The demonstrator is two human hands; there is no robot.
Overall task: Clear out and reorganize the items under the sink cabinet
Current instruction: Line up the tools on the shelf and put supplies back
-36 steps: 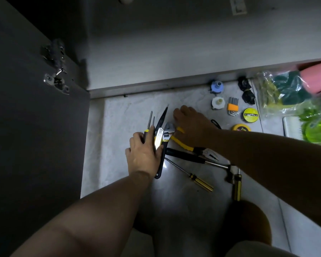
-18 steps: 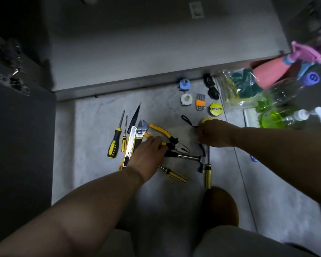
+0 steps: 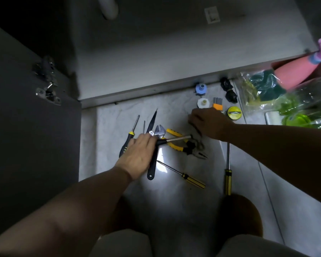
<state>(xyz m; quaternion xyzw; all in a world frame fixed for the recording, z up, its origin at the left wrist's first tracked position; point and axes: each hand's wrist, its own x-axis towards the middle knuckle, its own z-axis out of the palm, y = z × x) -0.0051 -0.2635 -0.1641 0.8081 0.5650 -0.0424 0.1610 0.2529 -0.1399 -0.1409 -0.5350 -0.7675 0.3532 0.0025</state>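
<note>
My left hand is curled round the black grip of a steel-shafted tool that crosses the yellow pliers on the floor tiles in front of the cabinet. My right hand is blurry, next to the hex keys, so I honestly can't tell if it's got anything.

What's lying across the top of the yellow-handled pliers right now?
A steel-shafted tool crosses the handles of the pliers, its black grip in the left hand. Its head, near the right hand, is too dark to identify.
</note>
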